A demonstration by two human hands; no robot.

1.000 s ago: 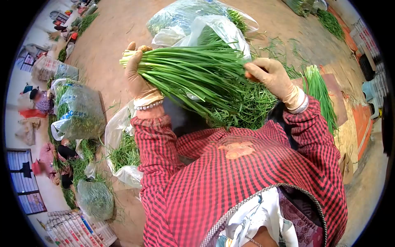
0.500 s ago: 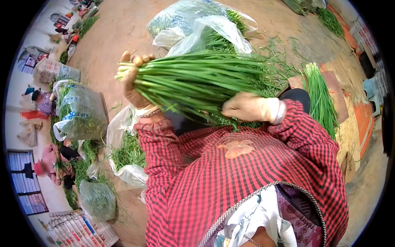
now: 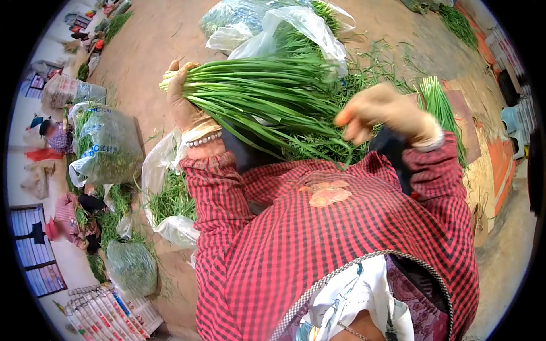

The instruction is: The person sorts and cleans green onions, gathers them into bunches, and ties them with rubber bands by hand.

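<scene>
My left hand [image 3: 185, 105], gloved, is closed around the pale root ends of a large bunch of garlic chives [image 3: 261, 88]. The long green leaves stretch to the right, with a few strands drooping toward my lap. My right hand [image 3: 384, 113], also gloved and blurred by motion, is raised by the leaf tips. Its fingers are loosely bent and apart, with nothing visible in them. Loose green leaves [image 3: 324, 148] lie beneath the bunch. Another bunch of chives [image 3: 438, 99] rests on a board at the right.
Ahead is a clear plastic bag [image 3: 250, 28] of greens. To the left an open bag [image 3: 173, 199] holds more leaves, and a big stuffed bag [image 3: 108, 142] stands beyond. Two people sit along the left wall near stacked white crates [image 3: 108, 312]. Leaf scraps [image 3: 381, 62] litter the floor.
My right hand has moved right and up, away from the bunch's underside. The left hand still grips the root ends, and the leaves now hang slightly lower and more spread.
</scene>
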